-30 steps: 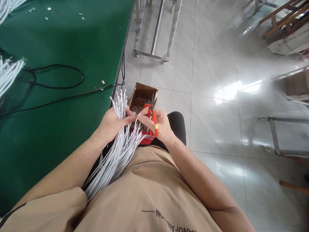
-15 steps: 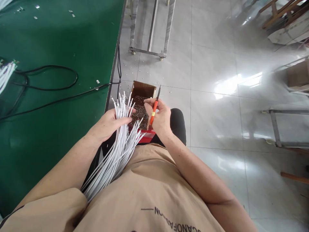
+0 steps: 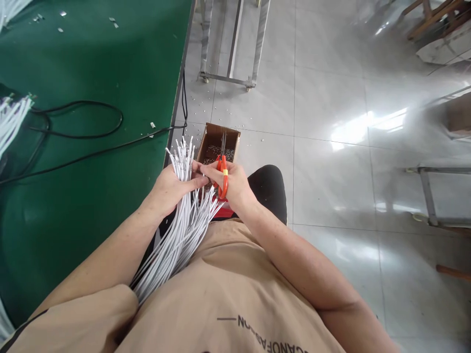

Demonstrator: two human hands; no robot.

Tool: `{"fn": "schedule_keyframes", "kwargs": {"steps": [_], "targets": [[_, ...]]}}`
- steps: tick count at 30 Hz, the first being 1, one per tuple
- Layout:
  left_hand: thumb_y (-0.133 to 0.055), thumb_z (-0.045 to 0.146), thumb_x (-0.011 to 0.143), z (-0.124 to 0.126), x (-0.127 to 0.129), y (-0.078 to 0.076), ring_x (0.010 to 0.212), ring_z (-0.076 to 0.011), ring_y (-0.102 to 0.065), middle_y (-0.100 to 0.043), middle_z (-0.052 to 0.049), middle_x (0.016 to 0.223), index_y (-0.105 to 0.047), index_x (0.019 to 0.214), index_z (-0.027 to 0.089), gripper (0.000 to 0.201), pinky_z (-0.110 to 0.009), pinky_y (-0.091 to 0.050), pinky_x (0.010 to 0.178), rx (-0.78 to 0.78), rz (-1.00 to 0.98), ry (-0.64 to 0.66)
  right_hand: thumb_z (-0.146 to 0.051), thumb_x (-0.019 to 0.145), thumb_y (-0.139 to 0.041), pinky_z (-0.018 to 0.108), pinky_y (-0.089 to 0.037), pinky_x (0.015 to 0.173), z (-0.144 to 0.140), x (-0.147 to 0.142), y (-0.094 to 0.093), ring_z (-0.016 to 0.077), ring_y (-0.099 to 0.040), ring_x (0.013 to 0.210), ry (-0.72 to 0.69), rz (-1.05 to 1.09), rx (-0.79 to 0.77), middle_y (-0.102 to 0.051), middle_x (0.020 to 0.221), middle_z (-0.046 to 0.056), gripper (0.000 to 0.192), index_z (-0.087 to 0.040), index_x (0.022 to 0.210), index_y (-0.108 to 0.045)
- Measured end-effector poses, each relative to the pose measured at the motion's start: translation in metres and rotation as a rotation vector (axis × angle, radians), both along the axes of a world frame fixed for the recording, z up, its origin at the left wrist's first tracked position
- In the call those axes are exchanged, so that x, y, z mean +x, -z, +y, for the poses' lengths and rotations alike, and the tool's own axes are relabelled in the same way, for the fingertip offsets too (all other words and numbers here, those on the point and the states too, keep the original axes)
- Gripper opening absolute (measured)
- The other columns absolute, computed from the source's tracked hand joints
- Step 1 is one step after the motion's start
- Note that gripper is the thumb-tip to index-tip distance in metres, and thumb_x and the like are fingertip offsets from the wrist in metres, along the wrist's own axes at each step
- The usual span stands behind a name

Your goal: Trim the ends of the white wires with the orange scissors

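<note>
A thick bundle of white cables runs from my lap up through my left hand, whose fingers are wrapped round it. The upper ends stick out above the hand, and a looser group of ends fans out to the right. My right hand holds orange-handled scissors, blades pointing away from me. Its thumb and forefinger meet my left fingertips beside the bundle; whether they pinch a single cable there is hard to make out. Below both hands stands an open cardboard box with many small clippings inside.
A green table lies on the left, with a black cord and another bunch of white cables. A metal frame on casters stands beyond the box. Small scraps dot the tiled floor.
My right hand has moved left to meet my left fingertips. The scissors have turned so that both orange handles show and the blades point more straight ahead.
</note>
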State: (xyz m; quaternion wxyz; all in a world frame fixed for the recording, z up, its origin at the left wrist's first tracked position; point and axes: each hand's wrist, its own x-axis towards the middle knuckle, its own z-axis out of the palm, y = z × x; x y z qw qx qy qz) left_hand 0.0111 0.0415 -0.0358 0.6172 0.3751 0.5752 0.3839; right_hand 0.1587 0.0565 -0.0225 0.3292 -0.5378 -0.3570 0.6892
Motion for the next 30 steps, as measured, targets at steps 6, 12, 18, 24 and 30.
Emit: {"fn": "schedule_keyframes", "kwargs": {"steps": [6, 12, 18, 24, 30], "targets": [[-0.085, 0.025, 0.053, 0.001, 0.0, -0.001, 0.071, -0.0157, -0.063, -0.068, -0.002, 0.085, -0.062, 0.09, 0.016, 0.045, -0.031, -0.05, 0.072, -0.036, -0.002, -0.04, -0.046, 0.071, -0.066, 0.021, -0.034, 0.053, 0.001, 0.01, 0.0, 0.0072, -0.042, 0.053, 0.053, -0.043, 0.016, -0.049, 0.057, -0.004, 0.032, -0.016, 0.064, -0.056], [-0.083, 0.02, 0.056, 0.001, 0.001, -0.004, 0.073, -0.0173, -0.067, -0.065, 0.002, 0.069, -0.056, 0.082, 0.016, 0.038, -0.032, -0.052, 0.074, -0.094, -0.124, -0.078, -0.041, 0.079, -0.056, 0.023, -0.034, 0.059, 0.002, 0.031, 0.01, 0.0106, -0.049, 0.062, -0.216, -0.557, 0.274, -0.059, 0.066, 0.0, 0.027, -0.016, 0.075, -0.064], [-0.081, 0.023, 0.061, 0.001, 0.002, -0.006, 0.07, -0.0154, -0.067, -0.067, -0.001, 0.076, -0.055, 0.082, 0.016, 0.034, -0.028, -0.052, 0.068, -0.076, -0.077, -0.048, -0.034, 0.08, -0.054, 0.025, -0.025, 0.055, -0.002, 0.032, 0.014, 0.0113, -0.049, 0.062, -0.55, -0.957, 0.494, -0.063, 0.074, 0.003, 0.024, -0.016, 0.066, -0.058], [-0.083, 0.023, 0.058, 0.001, 0.002, -0.006, 0.067, -0.0147, -0.066, -0.064, 0.003, 0.075, -0.055, 0.083, 0.017, 0.037, -0.027, -0.052, 0.065, -0.039, -0.029, -0.059, -0.034, 0.083, -0.049, 0.026, -0.024, 0.054, 0.002, 0.034, 0.004, 0.0125, -0.053, 0.064, -0.68, -1.099, 0.55, -0.065, 0.078, 0.004, 0.024, -0.017, 0.068, -0.057], [-0.082, 0.023, 0.061, 0.0, 0.001, -0.002, 0.069, -0.0143, -0.067, -0.066, 0.003, 0.076, -0.058, 0.082, 0.017, 0.033, -0.027, -0.053, 0.07, -0.006, 0.023, -0.054, -0.033, 0.084, -0.049, 0.027, -0.03, 0.059, 0.002, 0.032, -0.007, 0.0174, -0.06, 0.072, -0.776, -1.18, 0.578, -0.067, 0.081, 0.006, 0.023, -0.017, 0.072, -0.062]]}}
